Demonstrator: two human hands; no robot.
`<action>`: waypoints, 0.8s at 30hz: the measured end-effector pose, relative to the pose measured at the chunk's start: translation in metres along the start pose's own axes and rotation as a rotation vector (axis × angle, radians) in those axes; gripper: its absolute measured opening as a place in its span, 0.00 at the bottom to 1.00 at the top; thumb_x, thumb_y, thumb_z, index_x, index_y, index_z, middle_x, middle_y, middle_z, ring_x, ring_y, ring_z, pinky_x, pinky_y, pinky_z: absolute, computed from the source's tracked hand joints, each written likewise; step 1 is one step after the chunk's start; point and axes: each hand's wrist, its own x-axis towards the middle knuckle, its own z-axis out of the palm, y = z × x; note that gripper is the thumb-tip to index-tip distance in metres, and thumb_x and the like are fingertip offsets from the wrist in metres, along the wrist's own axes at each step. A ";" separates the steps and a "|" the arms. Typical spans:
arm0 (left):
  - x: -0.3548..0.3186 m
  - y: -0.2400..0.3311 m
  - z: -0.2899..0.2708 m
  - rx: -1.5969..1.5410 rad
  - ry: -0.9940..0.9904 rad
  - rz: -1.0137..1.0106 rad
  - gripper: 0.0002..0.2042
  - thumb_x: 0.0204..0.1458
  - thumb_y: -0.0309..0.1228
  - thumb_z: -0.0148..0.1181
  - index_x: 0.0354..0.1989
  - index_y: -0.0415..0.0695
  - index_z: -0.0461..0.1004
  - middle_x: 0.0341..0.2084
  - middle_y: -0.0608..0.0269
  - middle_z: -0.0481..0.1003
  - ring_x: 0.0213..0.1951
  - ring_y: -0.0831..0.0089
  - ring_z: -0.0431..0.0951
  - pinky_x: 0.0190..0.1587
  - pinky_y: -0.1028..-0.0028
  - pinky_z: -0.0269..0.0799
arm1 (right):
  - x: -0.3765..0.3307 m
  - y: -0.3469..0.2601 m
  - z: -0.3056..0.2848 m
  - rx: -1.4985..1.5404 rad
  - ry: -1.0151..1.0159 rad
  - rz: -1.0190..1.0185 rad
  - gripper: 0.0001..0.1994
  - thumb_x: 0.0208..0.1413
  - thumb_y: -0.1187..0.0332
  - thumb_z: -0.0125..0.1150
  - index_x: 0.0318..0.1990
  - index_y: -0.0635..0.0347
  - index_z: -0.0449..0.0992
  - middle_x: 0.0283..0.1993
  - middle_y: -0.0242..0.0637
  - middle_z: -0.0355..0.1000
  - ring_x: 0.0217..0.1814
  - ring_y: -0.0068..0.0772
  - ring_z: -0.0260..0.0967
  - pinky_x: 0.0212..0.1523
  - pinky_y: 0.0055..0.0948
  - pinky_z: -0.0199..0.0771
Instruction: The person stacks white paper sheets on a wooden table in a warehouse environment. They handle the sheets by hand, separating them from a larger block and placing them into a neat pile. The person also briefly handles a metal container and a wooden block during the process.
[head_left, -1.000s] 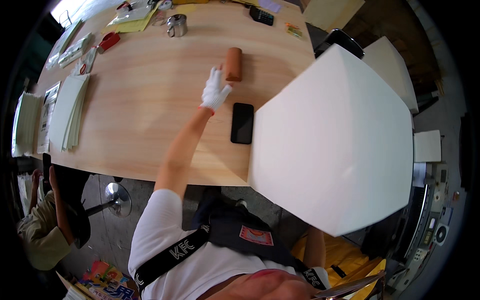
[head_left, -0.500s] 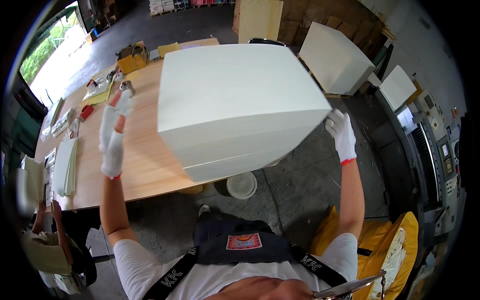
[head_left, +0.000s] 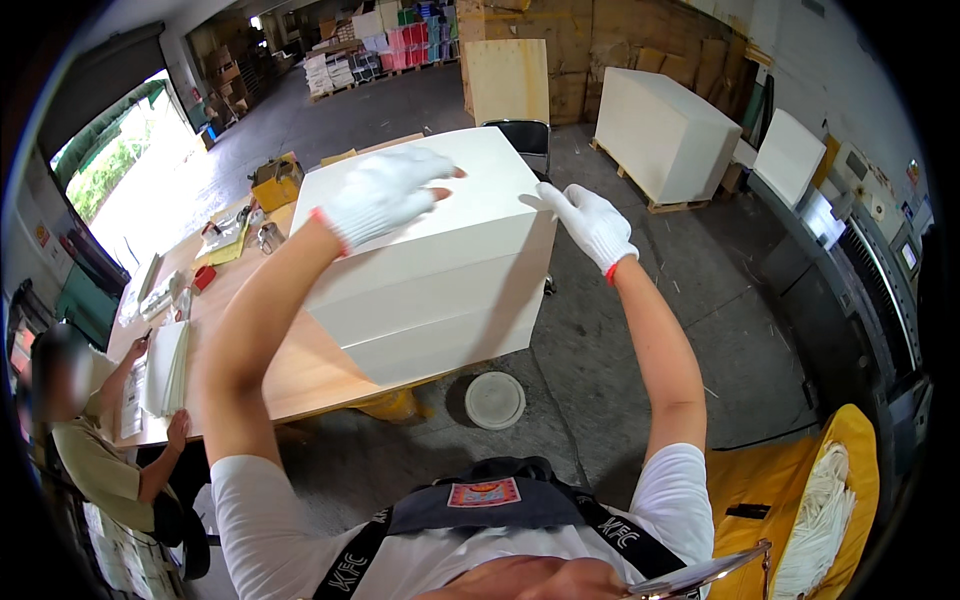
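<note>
Two gloved hands work at a tall stack of white sheets (head_left: 440, 270) that rests on the near end of a long wooden table (head_left: 290, 375) and overhangs its edge. The left hand (head_left: 385, 195) lies flat and spread on the top sheet, fingers extended, gripping nothing. The right hand (head_left: 592, 222) is open at the stack's far right corner, fingers spread; whether it touches the corner cannot be told. The hands are well apart.

Table surface: light wood. Toward its far end lie a yellow box (head_left: 276, 184), a small metal can (head_left: 268, 237), a red item (head_left: 203, 277) and loose papers. A second, thinner pile of sheets (head_left: 168, 367) sits at the left edge, where a seated person (head_left: 95, 455) has a hand on it.

Room: grey concrete floor (head_left: 690, 300). A round white lid (head_left: 494, 400) lies on the floor just below the table edge. Large white paper blocks on pallets (head_left: 665, 135) stand at the right, an upright plywood board (head_left: 508, 80) behind the table, and stacked goods along the back wall. Daylight enters through a wide opening at the left.
</note>
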 end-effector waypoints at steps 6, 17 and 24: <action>0.054 -0.028 0.047 -0.090 -0.246 -0.021 0.14 0.58 0.38 0.58 0.50 0.48 0.74 0.37 0.55 0.77 0.41 0.59 0.77 0.45 0.62 0.71 | -0.001 -0.018 0.010 -0.244 0.071 -0.097 0.33 0.56 0.32 0.48 0.29 0.58 0.77 0.32 0.47 0.77 0.38 0.50 0.76 0.39 0.44 0.71; 0.054 -0.012 0.075 -0.237 -0.081 -0.049 0.18 0.57 0.39 0.61 0.53 0.46 0.72 0.44 0.50 0.77 0.49 0.61 0.77 0.51 0.67 0.70 | 0.036 -0.024 -0.001 -0.215 0.232 -0.461 0.28 0.62 0.38 0.46 0.32 0.55 0.74 0.33 0.46 0.76 0.37 0.51 0.75 0.38 0.45 0.71; 0.048 -0.022 0.077 -0.684 -0.072 -0.043 0.20 0.58 0.35 0.58 0.60 0.48 0.70 0.54 0.53 0.75 0.56 0.62 0.75 0.59 0.67 0.67 | 0.023 -0.028 0.025 0.561 0.129 0.010 0.31 0.62 0.35 0.45 0.30 0.58 0.70 0.24 0.34 0.68 0.30 0.31 0.67 0.37 0.32 0.65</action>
